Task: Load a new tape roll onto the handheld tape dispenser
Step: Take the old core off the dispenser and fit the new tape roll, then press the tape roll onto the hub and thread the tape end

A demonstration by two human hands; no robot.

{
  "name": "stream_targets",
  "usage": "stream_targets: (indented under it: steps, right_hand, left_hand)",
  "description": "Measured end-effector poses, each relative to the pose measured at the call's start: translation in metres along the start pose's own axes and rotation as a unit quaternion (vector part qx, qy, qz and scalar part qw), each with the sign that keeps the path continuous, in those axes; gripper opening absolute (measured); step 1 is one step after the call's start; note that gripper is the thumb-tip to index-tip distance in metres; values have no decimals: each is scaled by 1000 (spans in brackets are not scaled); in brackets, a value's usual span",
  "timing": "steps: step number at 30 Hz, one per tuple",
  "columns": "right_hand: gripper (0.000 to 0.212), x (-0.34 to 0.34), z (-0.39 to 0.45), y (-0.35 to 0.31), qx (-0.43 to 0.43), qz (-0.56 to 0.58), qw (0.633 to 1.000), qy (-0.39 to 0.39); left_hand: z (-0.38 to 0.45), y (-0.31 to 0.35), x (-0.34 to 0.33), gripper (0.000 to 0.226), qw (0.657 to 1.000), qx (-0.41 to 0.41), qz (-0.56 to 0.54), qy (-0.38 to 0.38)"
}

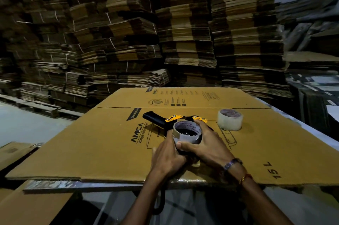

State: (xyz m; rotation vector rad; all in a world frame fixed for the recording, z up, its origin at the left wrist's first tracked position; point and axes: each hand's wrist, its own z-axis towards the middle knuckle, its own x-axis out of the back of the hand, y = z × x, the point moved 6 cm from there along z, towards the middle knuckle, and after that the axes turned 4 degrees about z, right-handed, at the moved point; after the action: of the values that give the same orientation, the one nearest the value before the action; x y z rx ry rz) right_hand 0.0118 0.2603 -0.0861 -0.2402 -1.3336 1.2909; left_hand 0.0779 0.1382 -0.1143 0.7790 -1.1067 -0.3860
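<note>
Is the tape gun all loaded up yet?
Not yet. Both hands, left hand and right hand, hold a tape roll at the dispenser lying on the cardboard. Whether it's seated is hidden. Threading remains. A second roll stands aside.

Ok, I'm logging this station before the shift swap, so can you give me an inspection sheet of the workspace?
Surface: flattened cardboard carton printed "Crompton" and "AMICA", laid flat as the worktop.
Job's things: black and yellow tape dispenser lying on the carton; nearly spent tape roll at its near end; full clear tape roll standing apart to the right.
Clutter: nothing seen.
Grippers: left hand and right hand both clasp the nearly spent roll, fingers over its far rim.
Cables: dark strap hanging below the near edge; what it belongs to is unclear.
Surroundings: tall stacks of flattened cartons behind, dim light.
</note>
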Motion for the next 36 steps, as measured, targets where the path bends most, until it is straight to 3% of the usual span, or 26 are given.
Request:
stream_targets:
  steps: [5,15,21,24,27,28,32,36]
  right_hand:
    - [88,-4,3,-6,9,2,1000,-17]
    - [85,-6,-1,3,32,72,996,28]
    - [80,-6,1,4,47,78,995,38]
    - [70,1,0,9,29,168,983,61]
    - [64,21,-2,14,-28,393,916,75]
    - [64,29,-3,12,-24,408,909,77]
    - [73,68,-5,-2,13,315,945,83]
    - [54,104,-11,19,-24,102,990,96]
  left_hand:
    - [0,1,2,65,1000,-5,7,-3]
    - [0,4,4,86,1000,-11,-16,-19]
    - [3,0,3,75,1000,-9,-9,-7]
    - [4,-4,2,74,1000,-7,4,-2]
    - [7,-10,0,85,1000,10,1,-17]
    - [7,-10,-1,86,1000,9,7,-18]
    - [6,-5,-1,86,999,0,37,-3]
    - [7,-7,-2,91,998,2,55,1]
